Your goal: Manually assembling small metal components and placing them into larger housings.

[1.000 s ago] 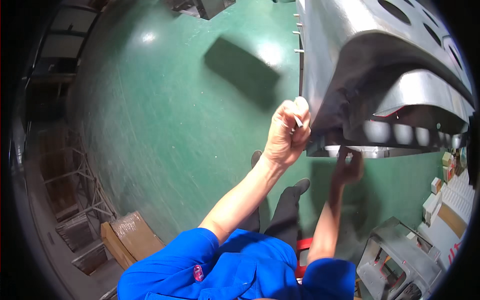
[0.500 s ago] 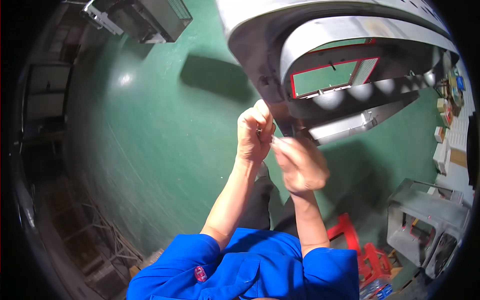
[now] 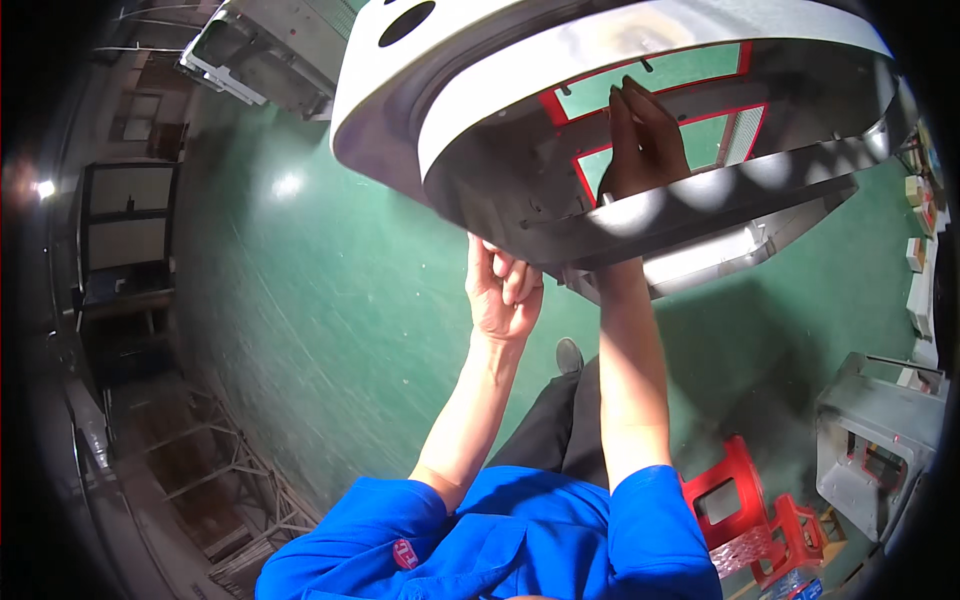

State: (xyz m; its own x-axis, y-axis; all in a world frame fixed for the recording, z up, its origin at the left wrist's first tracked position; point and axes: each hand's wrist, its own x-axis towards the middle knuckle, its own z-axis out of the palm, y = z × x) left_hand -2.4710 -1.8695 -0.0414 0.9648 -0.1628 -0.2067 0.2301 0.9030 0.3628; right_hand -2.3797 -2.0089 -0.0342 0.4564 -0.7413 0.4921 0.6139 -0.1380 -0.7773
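Observation:
A large grey metal housing (image 3: 480, 125) with rounded corners and a wide oval opening fills the upper right. My left hand (image 3: 506, 292) is at its lower left edge, fingers curled in; the housing hides part of the fingertips, and anything in them cannot be made out. My right hand (image 3: 645, 145) shows through the oval opening, its forearm passing behind the lower rim. Thumb and fingers are drawn together in a pinch pointing up, in shadow. Whatever they may hold is too small to tell. Red-edged rectangular cutouts (image 3: 745, 135) lie behind that hand.
Green floor (image 3: 330, 330) spreads below. Red plastic stools (image 3: 735, 490) stand at lower right, near another grey metal housing (image 3: 865, 450). A further metal housing (image 3: 285, 50) is at upper left. Metal frames (image 3: 235, 480) line the left side, and boxes (image 3: 920, 300) the right.
My right hand has left my left hand and gone up inside the housing. The housing now appears further left and nearer. My left hand stays by its lower edge.

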